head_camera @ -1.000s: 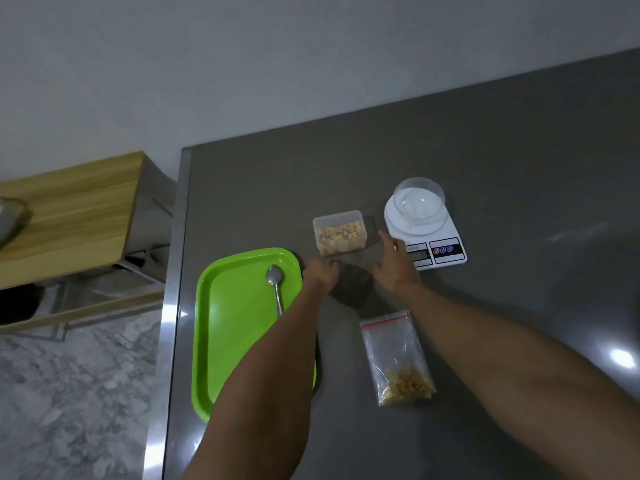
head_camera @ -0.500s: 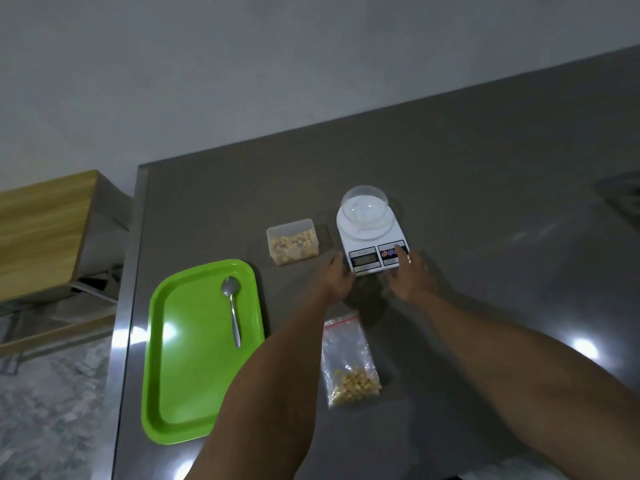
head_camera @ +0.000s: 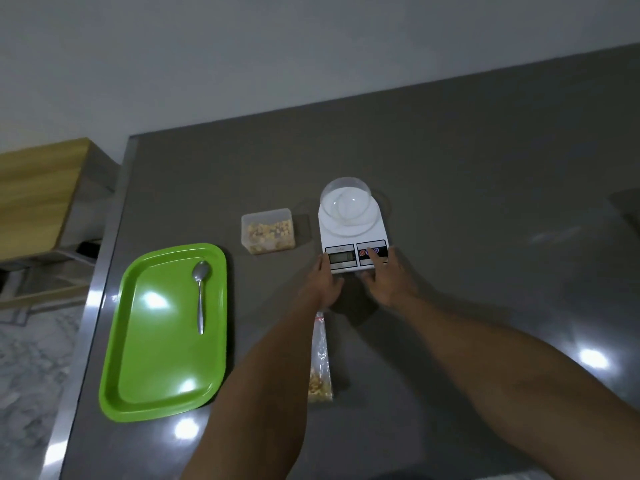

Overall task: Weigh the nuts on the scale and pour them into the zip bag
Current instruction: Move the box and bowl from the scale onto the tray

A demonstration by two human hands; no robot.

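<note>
A white digital scale (head_camera: 342,258) stands mid-table with an empty clear bowl (head_camera: 345,199) on its platform. My left hand (head_camera: 323,282) rests against the scale's front left corner, fingers extended. My right hand (head_camera: 388,277) is at the front right, one fingertip on the scale's buttons. A clear plastic tub of nuts (head_camera: 268,231) sits just left of the scale. The zip bag (head_camera: 320,362), with some nuts at its bottom, lies flat below my left hand, partly hidden by my forearm.
A green tray (head_camera: 162,358) lies at the left with a metal spoon (head_camera: 201,296) on it. The grey table (head_camera: 485,202) ends in a metal edge at the left; beyond it are a wooden bench (head_camera: 34,195) and marble floor.
Both hands moved from beside the nut tub to the scale's front. My right fingertip now touches the buttons. The view shifted, so everything sits further right.
</note>
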